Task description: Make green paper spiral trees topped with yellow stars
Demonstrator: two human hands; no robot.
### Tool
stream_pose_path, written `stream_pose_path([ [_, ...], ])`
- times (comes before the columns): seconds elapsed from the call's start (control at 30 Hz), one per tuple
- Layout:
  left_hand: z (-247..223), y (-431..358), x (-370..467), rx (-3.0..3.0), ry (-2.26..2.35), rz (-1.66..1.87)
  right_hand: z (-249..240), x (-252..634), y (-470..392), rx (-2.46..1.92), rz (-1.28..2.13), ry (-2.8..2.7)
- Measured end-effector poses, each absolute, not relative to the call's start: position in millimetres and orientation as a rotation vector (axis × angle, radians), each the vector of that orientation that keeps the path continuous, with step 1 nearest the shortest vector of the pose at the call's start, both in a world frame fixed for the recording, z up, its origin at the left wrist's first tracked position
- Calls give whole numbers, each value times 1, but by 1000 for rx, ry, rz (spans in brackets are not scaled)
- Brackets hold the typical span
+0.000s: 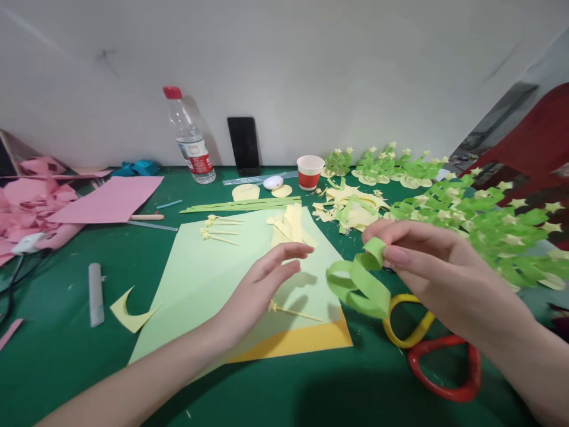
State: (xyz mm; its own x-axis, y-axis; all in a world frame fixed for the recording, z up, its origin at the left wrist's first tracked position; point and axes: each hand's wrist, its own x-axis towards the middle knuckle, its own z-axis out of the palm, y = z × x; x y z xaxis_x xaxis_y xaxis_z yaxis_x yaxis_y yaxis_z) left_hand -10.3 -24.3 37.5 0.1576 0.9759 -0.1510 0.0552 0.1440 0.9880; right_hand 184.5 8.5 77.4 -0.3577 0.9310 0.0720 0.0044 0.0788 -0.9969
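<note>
"What could go wrong for you from here?"

"I think the curled strip [372, 290] could lose its curl or get a crease, if I press or pull it too strongly. Also its loose loops could catch on the scissors [414, 359], because in my view they hang close to the yellow handle. Whether they touch it, I cannot tell."

"Where exactly is this strip?"

"Beside the right edge of the green sheet [200, 290], which lies on the desk [62, 320]. My right hand [435, 255] has its end pinched between thumb and forefinger, quite closed."

"And the other hand?"

"My left hand [267, 270] is half open above the sheet, thumb apart from the fingers, and I see nothing in it. Below it, close to the near edge of the sheet, lies a thin stick with a star [293, 312]. If I lower this hand without looking, I could bend the stick."

"Anything else?"

"Yes, the paper plants [489, 219] stand toward the right side of the desk, near my right hand. A wide swing could push them over."
</note>
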Motion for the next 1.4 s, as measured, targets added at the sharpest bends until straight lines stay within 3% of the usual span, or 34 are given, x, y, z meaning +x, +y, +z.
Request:
stream_pose_path([
  [0.2,41,-29,-8,1181,937,912,76,185,6,-903,1383,-1626],
  [0.5,38,-33,-3,957,712,927,77,180,3,-1044,1071,-1794],
  [1.0,38,-43,-9,1949,1072,1001,79,183,12,-1151,904,-1775],
  [1.4,36,-41,-7,1689,934,1055,79,191,21,-1208,903,-1558],
])
